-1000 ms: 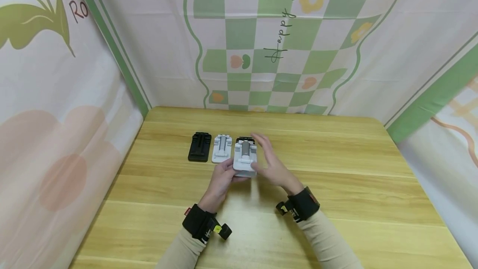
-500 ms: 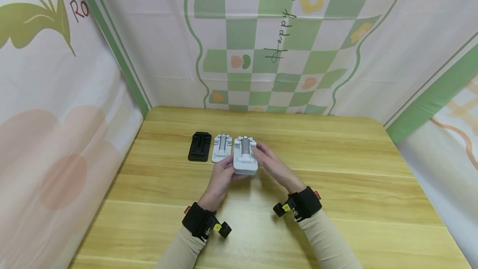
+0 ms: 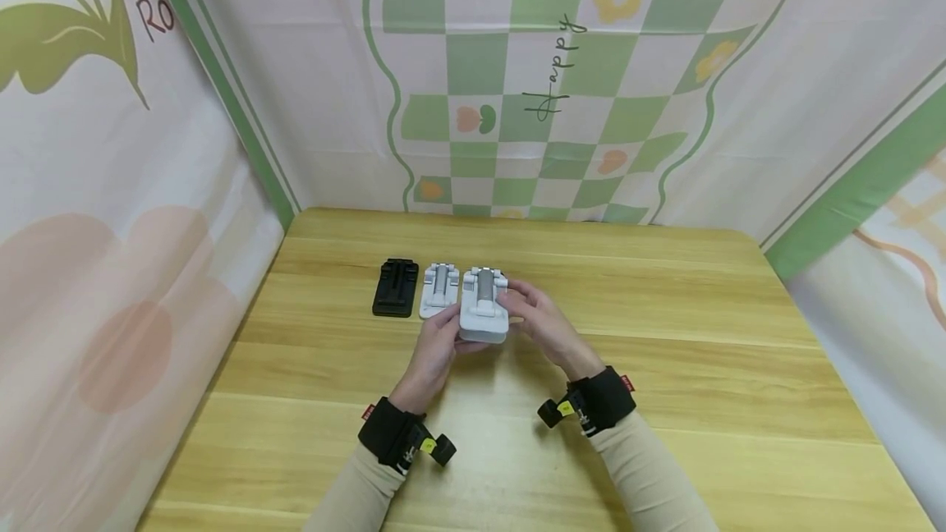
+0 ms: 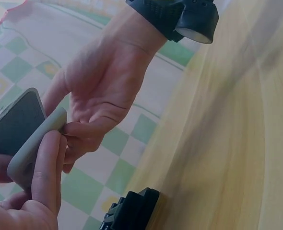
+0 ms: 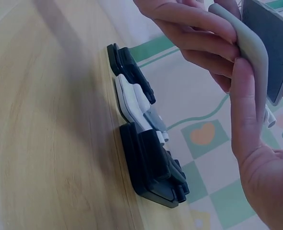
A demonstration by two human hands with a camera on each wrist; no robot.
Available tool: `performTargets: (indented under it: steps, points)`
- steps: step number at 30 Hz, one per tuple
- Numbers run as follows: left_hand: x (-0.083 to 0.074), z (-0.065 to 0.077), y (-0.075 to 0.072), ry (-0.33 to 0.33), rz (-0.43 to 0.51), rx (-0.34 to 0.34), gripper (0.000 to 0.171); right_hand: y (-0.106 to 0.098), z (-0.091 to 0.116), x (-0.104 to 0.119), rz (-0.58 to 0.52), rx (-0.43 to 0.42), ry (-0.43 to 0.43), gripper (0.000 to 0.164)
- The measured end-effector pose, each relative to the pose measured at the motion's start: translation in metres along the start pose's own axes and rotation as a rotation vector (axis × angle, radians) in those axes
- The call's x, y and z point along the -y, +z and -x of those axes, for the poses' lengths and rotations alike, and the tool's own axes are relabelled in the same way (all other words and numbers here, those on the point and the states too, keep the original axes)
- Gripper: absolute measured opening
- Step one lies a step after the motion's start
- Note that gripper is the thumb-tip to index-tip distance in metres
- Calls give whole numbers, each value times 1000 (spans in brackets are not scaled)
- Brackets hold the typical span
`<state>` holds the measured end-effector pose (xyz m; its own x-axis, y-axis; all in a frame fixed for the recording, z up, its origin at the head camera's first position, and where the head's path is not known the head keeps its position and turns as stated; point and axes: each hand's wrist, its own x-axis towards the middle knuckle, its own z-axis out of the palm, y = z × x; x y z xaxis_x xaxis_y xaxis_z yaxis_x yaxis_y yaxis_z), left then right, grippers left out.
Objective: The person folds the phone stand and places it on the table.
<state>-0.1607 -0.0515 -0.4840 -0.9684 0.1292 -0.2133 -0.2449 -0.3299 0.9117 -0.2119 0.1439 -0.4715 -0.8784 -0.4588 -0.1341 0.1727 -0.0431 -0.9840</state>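
A white folding phone stand is held above the table between both hands. My left hand grips its lower left side, thumb near the edge and fingers underneath. On the right edge, my right hand pinches the stand with thumb and fingers. The left wrist view shows a gap between its pale base and a plate with a dark grey pad. A white phone stand lies folded just left of the held one, beside a black phone stand.
Another black phone stand lies on the table in the right wrist view; in the head view the held stand hides it. The wooden table ends at a patterned cloth wall at the back.
My right hand's spread fingers have closed in on the stand's right edge. The held stand now covers the black stand whose top showed behind it. My left hand has barely moved.
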Motion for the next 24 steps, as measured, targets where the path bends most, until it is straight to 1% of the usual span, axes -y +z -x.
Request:
performTargets:
  steps: [5, 8, 12, 18, 24]
  points:
    - [-1, 0, 0, -7, 77, -8, 49, 0, 0, -1, -18, -6, -9, 62]
    - [-3, -1, 1, -5, 99, -21, 52, 0, 0, -2, -25, -12, -10, 62]
    - [-4, -3, 1, -1, 66, -31, 57, -1, 0, -4, -37, -21, -10, 61]
    - [-3, -4, 0, -38, -12, -56, 55, 0, 1, -3, -40, -27, -13, 60]
    - [-4, -6, 0, -34, -21, -78, 51, -1, 0, -5, -36, -27, -11, 61]
